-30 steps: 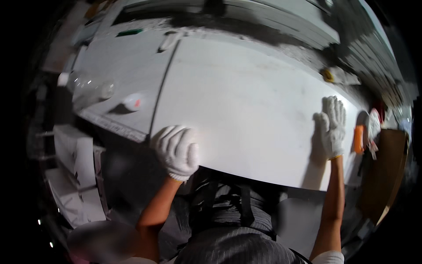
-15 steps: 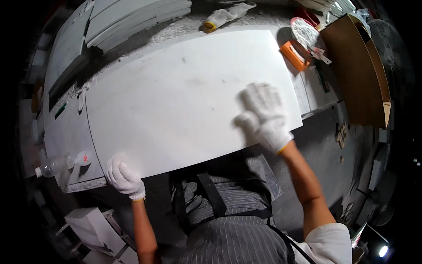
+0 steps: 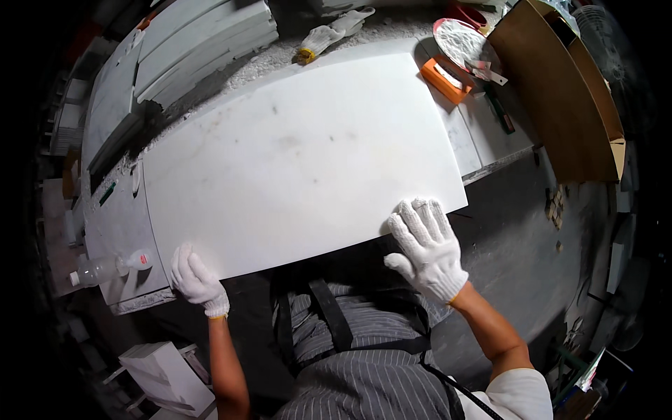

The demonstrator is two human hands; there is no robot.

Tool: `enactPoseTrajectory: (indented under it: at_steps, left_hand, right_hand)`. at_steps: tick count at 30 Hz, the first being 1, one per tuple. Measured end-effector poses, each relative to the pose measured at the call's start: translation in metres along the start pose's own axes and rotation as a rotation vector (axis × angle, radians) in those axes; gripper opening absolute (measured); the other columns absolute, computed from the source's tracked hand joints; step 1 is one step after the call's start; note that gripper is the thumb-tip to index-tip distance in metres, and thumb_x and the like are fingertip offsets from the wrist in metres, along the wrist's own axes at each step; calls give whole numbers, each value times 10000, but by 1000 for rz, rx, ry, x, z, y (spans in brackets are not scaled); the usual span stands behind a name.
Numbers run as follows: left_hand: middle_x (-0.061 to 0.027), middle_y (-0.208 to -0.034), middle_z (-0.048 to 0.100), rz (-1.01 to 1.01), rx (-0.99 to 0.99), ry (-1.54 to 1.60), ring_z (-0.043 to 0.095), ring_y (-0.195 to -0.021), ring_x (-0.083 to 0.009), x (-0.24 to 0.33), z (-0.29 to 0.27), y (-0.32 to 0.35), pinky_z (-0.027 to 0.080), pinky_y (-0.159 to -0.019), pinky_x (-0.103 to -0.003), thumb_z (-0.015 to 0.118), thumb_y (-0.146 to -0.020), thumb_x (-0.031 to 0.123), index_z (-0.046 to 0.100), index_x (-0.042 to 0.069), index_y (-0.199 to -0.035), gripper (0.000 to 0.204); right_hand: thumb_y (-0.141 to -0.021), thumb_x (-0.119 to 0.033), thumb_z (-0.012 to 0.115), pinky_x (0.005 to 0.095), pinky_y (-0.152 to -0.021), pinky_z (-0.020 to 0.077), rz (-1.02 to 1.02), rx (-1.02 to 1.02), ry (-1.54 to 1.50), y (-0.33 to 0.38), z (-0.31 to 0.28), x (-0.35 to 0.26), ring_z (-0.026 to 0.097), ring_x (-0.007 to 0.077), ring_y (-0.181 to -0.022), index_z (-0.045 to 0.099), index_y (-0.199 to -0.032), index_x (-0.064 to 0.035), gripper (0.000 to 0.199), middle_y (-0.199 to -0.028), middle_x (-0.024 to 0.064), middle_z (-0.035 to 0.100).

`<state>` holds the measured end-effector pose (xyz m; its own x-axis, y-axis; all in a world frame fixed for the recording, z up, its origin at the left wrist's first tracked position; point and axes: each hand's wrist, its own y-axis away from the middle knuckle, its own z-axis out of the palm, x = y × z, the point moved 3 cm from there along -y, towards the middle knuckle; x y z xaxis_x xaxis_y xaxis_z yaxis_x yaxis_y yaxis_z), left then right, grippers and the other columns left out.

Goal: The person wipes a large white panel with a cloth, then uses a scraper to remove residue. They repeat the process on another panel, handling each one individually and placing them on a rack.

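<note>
A large white stone slab (image 3: pixel 301 164) lies flat across a grey, dust-covered workbench (image 3: pixel 122 224), with its near long edge overhanging the bench toward the person. The left hand (image 3: pixel 198 280), in a white knit glove, grips the slab's near left corner: the fingers (image 3: pixel 183 260) curl up against the edge and the palm sits at the underside; whether a thumb lies on top cannot be told. The right hand (image 3: pixel 427 248), also in a white knit glove, is at the near right corner. Its fingers (image 3: pixel 420 213) are extended and slightly spread, their tips overlapping the slab's edge, and the thumb stands out to the left below the edge. This hand is not closed into a fist; whether it presses on the edge or supports it from beneath cannot be told. Both forearms come up from the lower edge, on either side of a grey striped apron (image 3: pixel 364 364). A clear plastic bottle (image 3: pixel 105 267) lies on its side on the bench, near the left hand. At the far edge of the slab lie a spare pair of gloves (image 3: pixel 329 31) and an orange tool (image 3: pixel 444 73). A stack of grey slabs (image 3: pixel 203 38) rests at the far left.
</note>
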<state>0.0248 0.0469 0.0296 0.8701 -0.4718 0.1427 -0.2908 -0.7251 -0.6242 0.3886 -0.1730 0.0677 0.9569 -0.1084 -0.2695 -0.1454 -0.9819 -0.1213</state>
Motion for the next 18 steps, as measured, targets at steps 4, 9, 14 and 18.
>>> enactPoseTrajectory:
  at_steps: [4, 9, 14, 18]
  left_hand:
    - [-151, -1032, 679, 29, -16, -13, 633, -950, -339, 0, -4, 1, 479, -864, -444, 519, -945, 142, 671, -16, -1016, 231]
    - [-149, -1035, 680, 33, 0, 16, 636, -948, -337, 6, -7, 3, 485, -857, -438, 537, -941, 142, 664, -17, -1058, 235]
    - [-156, -1092, 677, -32, -52, 78, 632, -985, -327, 1, -6, 9, 476, -884, -424, 571, -928, 135, 617, -2, -1194, 302]
    - [-162, -1211, 638, -68, -93, -56, 604, -1065, -322, -25, -27, 25, 460, -930, -423, 600, -919, 131, 587, 16, -1257, 357]
  right_hand:
    - [-841, -315, 601, 450, -982, 404, 115, 85, -66, -1, -26, 28, 518, 340, -1049, 608, -1019, -73, 301, -1089, 124, 565]
    - [-992, -182, 546, 339, -1061, 408, 787, 440, -528, 88, 16, 107, 565, 249, -1218, 562, -1303, 24, 373, -1304, 170, 598]
    - [-1008, -253, 530, 330, -1014, 452, 995, 423, -956, 113, 49, 114, 594, 217, -1159, 552, -1326, 6, 411, -1275, 136, 615]
    - [-1010, -331, 513, 344, -947, 500, 1107, 411, -1234, 85, 38, 95, 645, 229, -1051, 591, -1276, -3, 430, -1187, 126, 647]
